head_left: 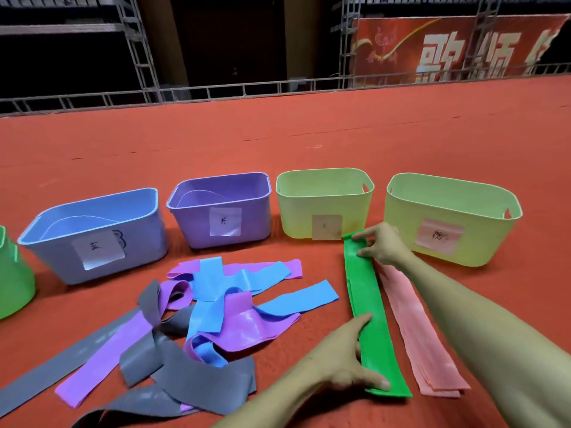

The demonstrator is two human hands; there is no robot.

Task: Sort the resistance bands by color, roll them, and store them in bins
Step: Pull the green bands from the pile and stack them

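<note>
A stack of green bands (369,301) lies flat and straight on the red floor, running away from me. My left hand (346,356) rests against its near left edge, thumb on the near end, fingers straight. My right hand (383,244) touches its far end with fingertips. A stack of pink bands (417,338) lies parallel just right of the green one, partly under my right forearm. A tangled pile of blue (213,285), purple (247,329) and grey bands (185,375) sprawls at the left.
A row of bins stands behind the bands: a blue bin (92,230), a purple bin (222,208), a yellow-green bin (324,202) and another at right with a pink label (451,217). A green bin (12,279) shows at the far left edge.
</note>
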